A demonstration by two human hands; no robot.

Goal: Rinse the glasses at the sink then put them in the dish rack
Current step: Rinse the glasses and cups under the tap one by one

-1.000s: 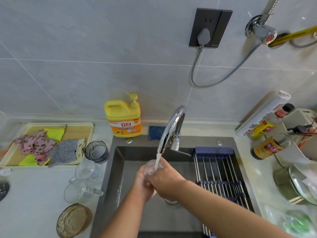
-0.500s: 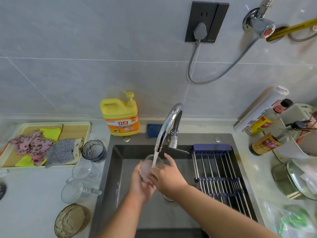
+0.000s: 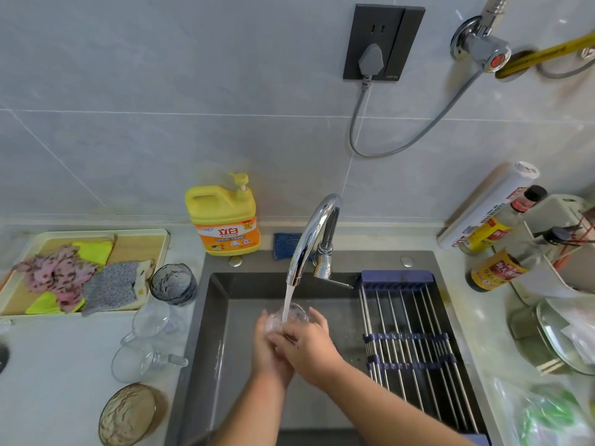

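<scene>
Left hand point(image 3: 269, 352) and right hand point(image 3: 309, 345), fingers curled round it, hold a clear glass point(image 3: 292, 313) under the running tap point(image 3: 314, 233), mid-sink point(image 3: 206, 333).

- I hold a clear glass point(image 3: 291, 315) over the sink point(image 3: 225, 317), my left hand point(image 3: 269, 352) curled round its left side and my right hand point(image 3: 306, 346) round its right.
- Water from the faucet point(image 3: 314, 233) runs into it.
- The dish rack point(image 3: 415, 342) spans the sink's right side.
- On the worktop, along the sink's left edge, sit a dark tumbler point(image 3: 174, 283), two clear mugs point(image 3: 154, 320) and an amber glass point(image 3: 128, 413).
</scene>
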